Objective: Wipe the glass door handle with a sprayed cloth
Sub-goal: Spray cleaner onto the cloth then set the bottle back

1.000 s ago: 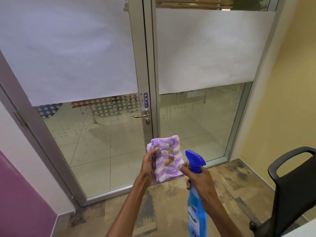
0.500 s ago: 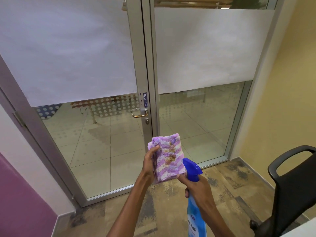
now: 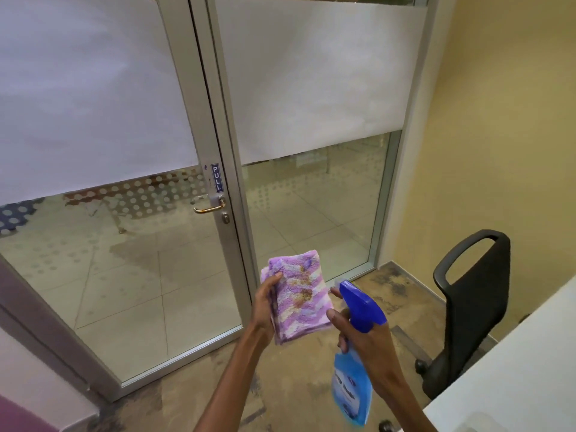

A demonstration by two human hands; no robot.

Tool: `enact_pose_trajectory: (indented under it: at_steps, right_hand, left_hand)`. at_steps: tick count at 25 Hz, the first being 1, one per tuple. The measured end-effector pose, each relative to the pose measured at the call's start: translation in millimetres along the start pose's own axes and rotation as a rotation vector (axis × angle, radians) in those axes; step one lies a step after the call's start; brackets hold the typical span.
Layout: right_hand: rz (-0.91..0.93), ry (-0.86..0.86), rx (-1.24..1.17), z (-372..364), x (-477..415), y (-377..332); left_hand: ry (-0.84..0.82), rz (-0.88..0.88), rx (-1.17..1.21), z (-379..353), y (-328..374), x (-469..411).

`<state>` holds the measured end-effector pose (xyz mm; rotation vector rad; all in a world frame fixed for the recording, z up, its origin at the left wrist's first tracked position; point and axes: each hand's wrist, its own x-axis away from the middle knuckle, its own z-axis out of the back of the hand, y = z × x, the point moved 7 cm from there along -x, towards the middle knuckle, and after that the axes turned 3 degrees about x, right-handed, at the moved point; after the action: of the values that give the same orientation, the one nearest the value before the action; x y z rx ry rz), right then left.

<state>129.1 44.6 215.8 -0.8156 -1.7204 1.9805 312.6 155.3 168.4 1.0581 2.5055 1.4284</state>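
A brass lever handle (image 3: 208, 208) sits on the grey frame of the glass door (image 3: 93, 263), under a blue PULL sign (image 3: 217, 178). My left hand (image 3: 264, 310) holds a folded purple and white cloth (image 3: 299, 294) upright, its stained face turned to me. My right hand (image 3: 364, 341) grips a blue spray bottle (image 3: 353, 381) by the neck, with the blue nozzle (image 3: 358, 304) pointing at the cloth from the right, a finger on the trigger. Both hands are well below and to the right of the handle, away from the door.
A fixed glass panel (image 3: 311, 213) stands right of the door. A black office chair (image 3: 467, 300) is at the right, beside a white desk corner (image 3: 514, 385) and a yellow wall (image 3: 514, 120). A purple wall (image 3: 18, 413) edges the lower left.
The view has swung left and tilted, so the door looks slanted. Both hands stay together with cloth and bottle; the nozzle has come closer to the cloth.
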Motion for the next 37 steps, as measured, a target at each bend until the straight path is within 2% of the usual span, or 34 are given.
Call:
enact_pose_trajectory:
  at_steps: [6,8,12,15,20,24,33,37]
  right_hand:
    - [0.048,0.268,0.075,99,23,-6]
    - [0.037,0.345,0.07,132,38,-3]
    - [-0.02,0.466,0.21,186,59,10]
    - [-0.129,0.447,0.285,218,72,28]
    - [-0.155,0.442,0.219,263,93,47]
    - [-0.219,0.462,0.105,296,105,88]
    - [-0.432,0.389,-0.058,304,110,161]
    - [-0.51,0.364,-0.009,304,113,187]
  left_hand:
    - [-0.1,0.144,0.046,-39,-64,-8]
    - [-0.134,0.19,0.051,-52,-89,-7]
    - [-0.192,0.287,0.049,-82,-131,-3]
    - [-0.223,0.324,0.022,-102,-152,-2]
    - [-0.231,0.334,-0.083,-124,-173,-6]
    - [-0.229,0.319,-0.143,-136,-183,-7]
    - [-0.253,0.37,-0.177,-151,-199,3]
    - [-0.251,0.385,-0.173,-148,-201,4]
